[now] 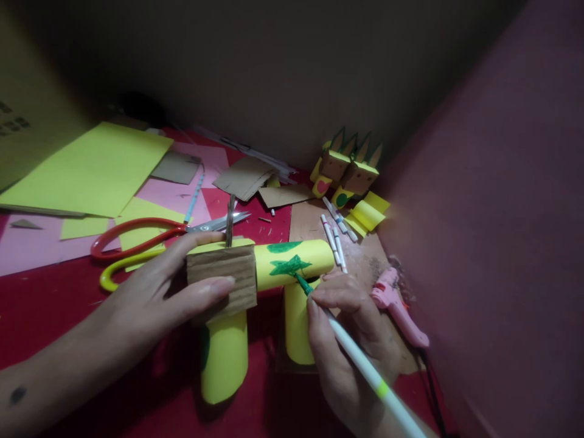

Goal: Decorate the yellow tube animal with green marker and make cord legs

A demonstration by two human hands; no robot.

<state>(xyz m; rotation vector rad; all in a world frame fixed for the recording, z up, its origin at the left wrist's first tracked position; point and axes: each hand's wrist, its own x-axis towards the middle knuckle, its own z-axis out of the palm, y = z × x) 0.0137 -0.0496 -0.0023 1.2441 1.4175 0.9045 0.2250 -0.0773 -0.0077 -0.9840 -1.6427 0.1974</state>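
My left hand (182, 280) grips the cardboard block (237, 267) of a yellow paper-covered figure, thumb on its front face and fingers behind. From the block, a yellow tube (274, 283) stretches right and another (225, 359) points down. Green shapes, one star-like (289, 266), mark the right tube. Pinched in my right hand (351, 340) is a white marker (360, 359), its green tip touching the tube beside the star. A further yellow tube (296, 328) stands below, partly hidden by my right hand.
Red-and-yellow-handled scissors (137, 222) lie behind my left hand. Yellow sheets (95, 170), pink paper and cardboard scraps (244, 176) spread at the back left. Small cardboard figures (360, 173), several white markers (335, 240) and a pink glue gun (399, 307) sit to the right, near the pink wall.
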